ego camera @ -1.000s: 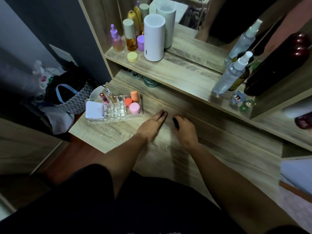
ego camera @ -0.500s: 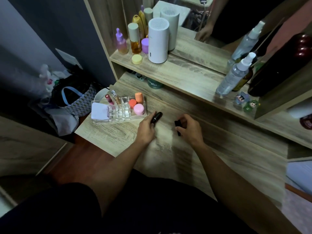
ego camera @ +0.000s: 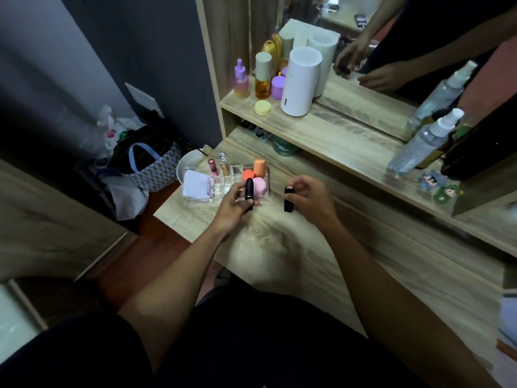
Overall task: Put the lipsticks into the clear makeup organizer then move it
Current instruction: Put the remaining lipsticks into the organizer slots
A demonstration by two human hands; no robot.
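The clear makeup organizer (ego camera: 216, 189) stands at the left end of the wooden dressing table (ego camera: 321, 256). It holds a pink lip tube, a glittery tube, orange and pink sponges (ego camera: 258, 175) and a white pouch (ego camera: 197, 186). My left hand (ego camera: 233, 204) grips a rounded black lipstick (ego camera: 248, 193) upright, just in front of the organizer's right part. My right hand (ego camera: 307, 197) holds a square black lipstick (ego camera: 288, 198) upright, a little to the right of the organizer and above the tabletop.
A shelf above carries a white cylinder (ego camera: 299, 82), amber and purple bottles (ego camera: 263, 77), a yellow jar (ego camera: 263, 107) and spray bottles (ego camera: 422, 141) before a mirror. Small figurines (ego camera: 436, 184) sit at the right. Bags (ego camera: 145, 166) and a white bowl (ego camera: 187, 163) lie on the floor to the left.
Both hands have lifted off the tabletop with a lipstick each. The left one has carried its lipstick up toward the organizer; the right lipstick now stands upright in the fingers.
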